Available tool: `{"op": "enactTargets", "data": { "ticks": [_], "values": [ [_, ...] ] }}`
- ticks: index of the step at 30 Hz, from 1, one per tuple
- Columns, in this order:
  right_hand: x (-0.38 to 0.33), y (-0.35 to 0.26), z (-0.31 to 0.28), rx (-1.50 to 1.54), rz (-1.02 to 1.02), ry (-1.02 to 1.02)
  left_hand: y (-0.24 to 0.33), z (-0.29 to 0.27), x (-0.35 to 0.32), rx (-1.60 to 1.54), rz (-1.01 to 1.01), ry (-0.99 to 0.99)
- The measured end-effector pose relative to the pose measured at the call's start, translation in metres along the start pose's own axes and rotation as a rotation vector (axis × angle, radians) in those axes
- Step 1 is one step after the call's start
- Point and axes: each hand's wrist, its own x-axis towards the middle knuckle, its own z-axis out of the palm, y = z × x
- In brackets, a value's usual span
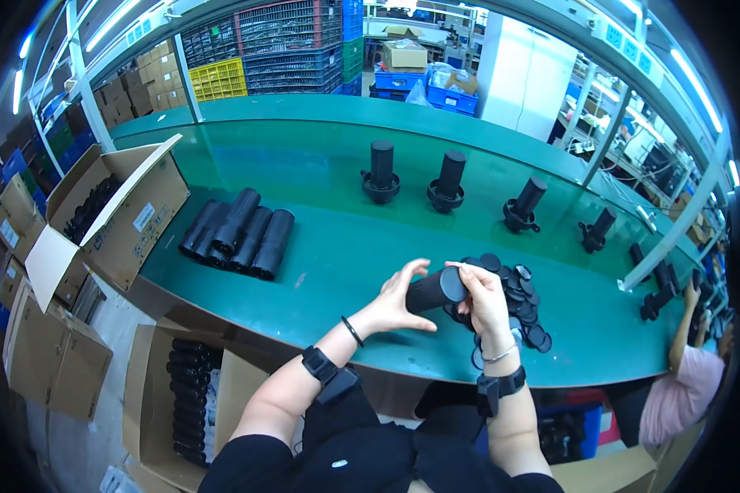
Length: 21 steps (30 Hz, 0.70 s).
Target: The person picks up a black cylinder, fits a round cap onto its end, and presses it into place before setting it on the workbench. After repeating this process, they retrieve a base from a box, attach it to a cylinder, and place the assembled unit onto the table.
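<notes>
A black ribbed cylinder (pixel 425 293) is held tilted above the front of the green workbench, its flat round end cap (pixel 453 284) turned up toward me. My right hand (pixel 487 302) grips it at the capped end, thumb near the cap's rim. Around the other end, my left hand (pixel 395 302) has its fingers and thumb spread apart, close to the cylinder's side. Beside and partly behind my right hand lies a loose pile of black round caps (pixel 524 306). Several black cylinders (pixel 237 230) lie stacked on the bench to the left.
Several black cylinders on flanged bases, one here (pixel 381 168), stand along the back of the green bench (pixel 345 246). An open carton (pixel 144 218) sits at the left end; another carton (pixel 144 386) below holds black cylinders. A co-worker (pixel 682 386) works at the right, near a metal post (pixel 674 218).
</notes>
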Motion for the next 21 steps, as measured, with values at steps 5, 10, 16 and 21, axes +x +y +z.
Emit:
{"op": "enactTargets", "data": {
  "ticks": [5, 10, 16, 21],
  "values": [
    [-0.011, 0.008, 0.026, 0.144, -0.076, -0.052, -0.041, 0.011, -0.006, -0.390, -0.143, 0.086],
    [-0.039, 0.051, 0.020, -0.356, -0.149, -0.246, -0.045, -0.071, 0.028, -0.585, -0.597, 0.315],
    [-0.072, 0.076, 0.001, -0.661, -0.157, -0.283, -0.130, -0.163, 0.103, -0.081, -0.841, 0.416],
    [-0.073, 0.096, 0.003, -0.697, -0.277, -0.296, -0.234, -0.211, 0.132, 0.453, -0.873, 0.496]
  ]
}}
